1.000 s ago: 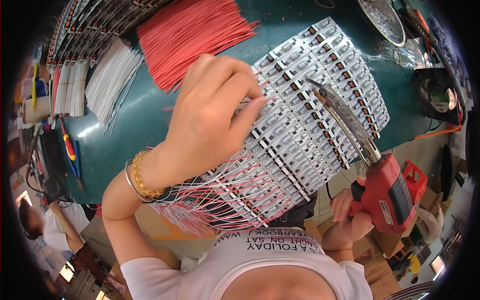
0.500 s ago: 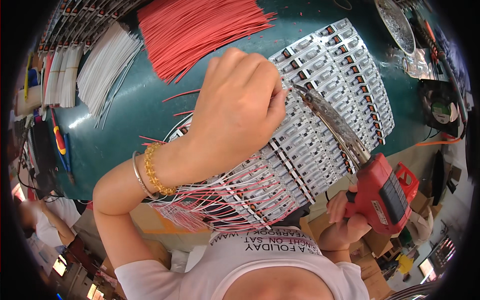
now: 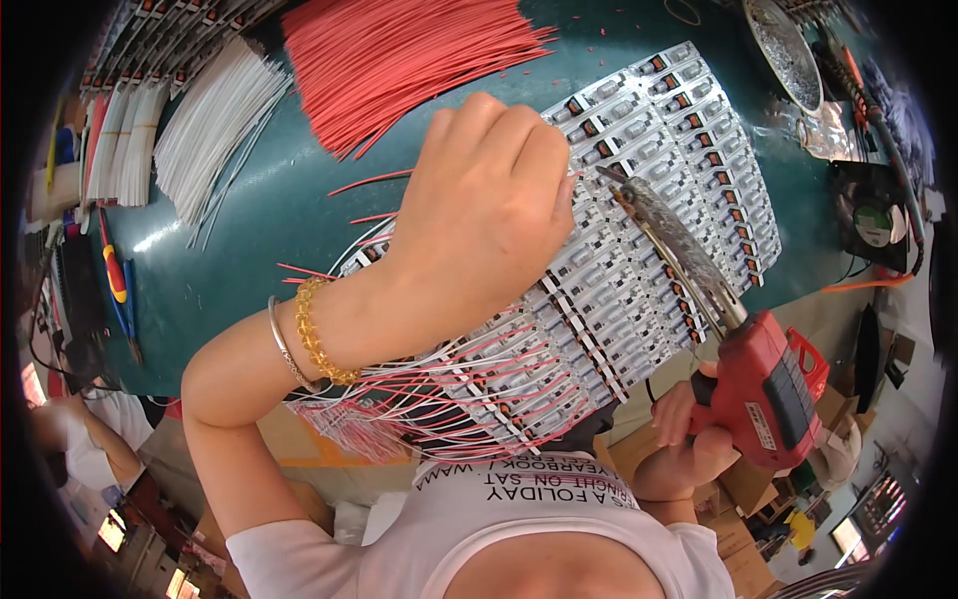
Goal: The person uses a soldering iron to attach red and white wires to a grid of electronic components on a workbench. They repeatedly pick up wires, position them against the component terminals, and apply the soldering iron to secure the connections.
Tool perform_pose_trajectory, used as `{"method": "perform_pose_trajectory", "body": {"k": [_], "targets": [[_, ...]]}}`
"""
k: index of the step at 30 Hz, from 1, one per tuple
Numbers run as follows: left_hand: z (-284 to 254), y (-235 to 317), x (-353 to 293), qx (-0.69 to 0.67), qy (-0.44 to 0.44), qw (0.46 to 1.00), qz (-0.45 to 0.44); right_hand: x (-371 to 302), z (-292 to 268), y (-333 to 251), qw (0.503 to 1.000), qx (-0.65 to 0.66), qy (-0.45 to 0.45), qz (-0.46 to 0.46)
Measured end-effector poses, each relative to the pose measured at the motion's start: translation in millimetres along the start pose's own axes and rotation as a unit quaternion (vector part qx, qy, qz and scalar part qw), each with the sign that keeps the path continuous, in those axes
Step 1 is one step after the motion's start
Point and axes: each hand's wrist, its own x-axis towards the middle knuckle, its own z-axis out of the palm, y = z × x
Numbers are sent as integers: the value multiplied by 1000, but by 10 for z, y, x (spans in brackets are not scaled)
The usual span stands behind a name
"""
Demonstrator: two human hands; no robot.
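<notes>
My left hand (image 3: 489, 195), with a yellow bead bracelet and a silver bangle at the wrist, is closed in a pinch over a panel of small LED module boards (image 3: 639, 130). Whatever its fingertips hold is hidden. A red wire (image 3: 369, 182) comes out from beneath this hand on the left. In my right hand (image 3: 694, 429) is a red and black soldering gun (image 3: 763, 389). Its tip points up and left, just right of my left fingertips. Red and white wires (image 3: 469, 389) trail across the panel's near-left part and over the table edge.
Behind my left hand lies a pile of red wires (image 3: 399, 60); white wires (image 3: 220, 130) lie left of it. Pliers (image 3: 118, 285) are on the green table's left side. A metal dish (image 3: 783, 55) and a small fan (image 3: 878, 220) stand at right. Another person (image 3: 95, 439) sits at lower left.
The soldering gun has shifted slightly right, so the gap between its tip and my left fingertips is wider. My left hand stays pinched in nearly the same place.
</notes>
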Motion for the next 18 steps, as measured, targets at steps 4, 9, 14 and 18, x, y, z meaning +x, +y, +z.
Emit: {"method": "perform_pose_trajectory", "body": {"k": [4, 9, 14, 18], "targets": [[-24, -4, 0, -9, -6, 1000, 0, 19, 96, -19, 1000, 14, 21, 4], [-265, -260, 226, 205, 58, 977, 13, 32, 19, -27, 999, 43, 8, -2], [-257, -581, 317, 254, 1, 967, 33, 23, -51, 0, 999, 45, -2, -16], [-345, -553, 360, 242, 14, 969, 42, 9, -115, 34, 998, 54, -15, -29]]}}
